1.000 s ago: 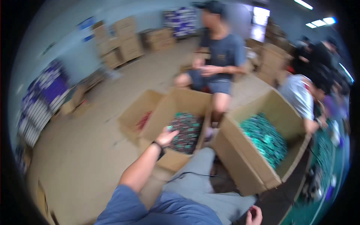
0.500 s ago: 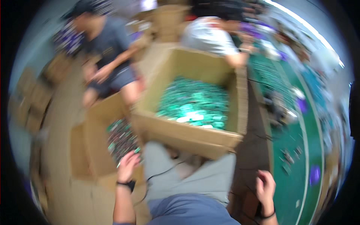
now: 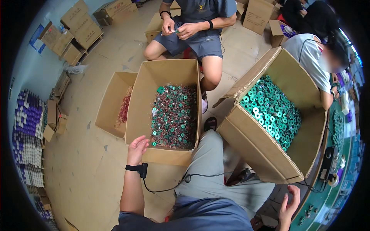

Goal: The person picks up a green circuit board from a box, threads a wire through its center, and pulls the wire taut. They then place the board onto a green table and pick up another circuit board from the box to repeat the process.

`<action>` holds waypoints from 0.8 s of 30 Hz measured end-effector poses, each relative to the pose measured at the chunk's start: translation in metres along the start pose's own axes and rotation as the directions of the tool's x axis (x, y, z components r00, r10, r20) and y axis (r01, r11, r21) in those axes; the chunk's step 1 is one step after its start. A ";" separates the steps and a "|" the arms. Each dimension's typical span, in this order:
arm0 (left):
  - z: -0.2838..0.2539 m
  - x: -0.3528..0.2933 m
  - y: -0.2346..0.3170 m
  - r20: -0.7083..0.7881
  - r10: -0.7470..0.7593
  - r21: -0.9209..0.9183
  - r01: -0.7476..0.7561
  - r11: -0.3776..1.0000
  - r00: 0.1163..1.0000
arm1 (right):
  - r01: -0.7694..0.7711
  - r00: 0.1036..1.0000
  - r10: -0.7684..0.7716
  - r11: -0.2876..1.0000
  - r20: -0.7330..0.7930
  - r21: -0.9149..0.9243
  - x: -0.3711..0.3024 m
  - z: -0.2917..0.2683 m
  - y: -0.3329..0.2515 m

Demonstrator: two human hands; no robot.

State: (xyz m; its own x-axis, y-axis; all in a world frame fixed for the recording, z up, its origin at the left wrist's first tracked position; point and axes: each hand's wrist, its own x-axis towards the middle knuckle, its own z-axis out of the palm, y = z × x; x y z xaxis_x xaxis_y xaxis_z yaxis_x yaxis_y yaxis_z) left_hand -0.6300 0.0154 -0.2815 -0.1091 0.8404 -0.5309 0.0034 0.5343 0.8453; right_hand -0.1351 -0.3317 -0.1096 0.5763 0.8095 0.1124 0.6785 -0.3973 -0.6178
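Observation:
My left hand [image 3: 138, 149] is at the near left edge of a cardboard box [image 3: 169, 157], its fingers loosely bent and nothing visible in them. Inside that box lies a mix of green ring-shaped pieces and small reddish bits [image 3: 175, 115]. A black strap with a small module [image 3: 139, 168] sits on my left wrist, a cable running from it. My right hand [image 3: 290, 202] hangs beside the green worktable, fingers apart and slightly curled, holding nothing. Above it stands a larger tilted carton [image 3: 266, 148] holding many flat green rings [image 3: 271, 109].
A smaller box [image 3: 110, 104] with red bits adjoins the middle box. Across from me a seated person [image 3: 192, 27] handles a small green piece. Another person in white [image 3: 306, 52] leans over the green worktable [image 3: 325, 208]. Purple and white stacks [image 3: 29, 123] line the left wall.
My view has swung left, so the boxes appear further right. A small green piece at my left fingertips earlier is no longer seen there. My right hand stays empty near the worktable.

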 end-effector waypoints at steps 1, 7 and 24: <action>0.013 0.008 -0.005 0.050 -0.014 0.024 0.013 1.000 0.999 | -0.001 1.000 0.001 1.000 0.003 -0.013 0.000 -0.003 -0.001; 0.053 -0.004 -0.007 0.333 -0.025 -0.002 0.027 1.000 0.942 | 0.002 0.999 -0.007 0.990 -0.034 -0.144 0.001 0.005 -0.001; 0.259 -0.129 -0.013 0.867 0.017 0.047 -0.115 0.992 0.498 | -0.703 0.655 0.418 0.643 -0.630 -0.304 -0.227 -0.161 0.207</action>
State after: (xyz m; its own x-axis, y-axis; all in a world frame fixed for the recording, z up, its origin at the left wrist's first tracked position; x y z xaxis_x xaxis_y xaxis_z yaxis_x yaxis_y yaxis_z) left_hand -0.3589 -0.0771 -0.2399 0.8075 0.5061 -0.3030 0.0625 0.4373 0.8971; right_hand -0.0517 -0.6675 -0.1374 0.9477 0.0916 0.3058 0.1697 -0.9560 -0.2395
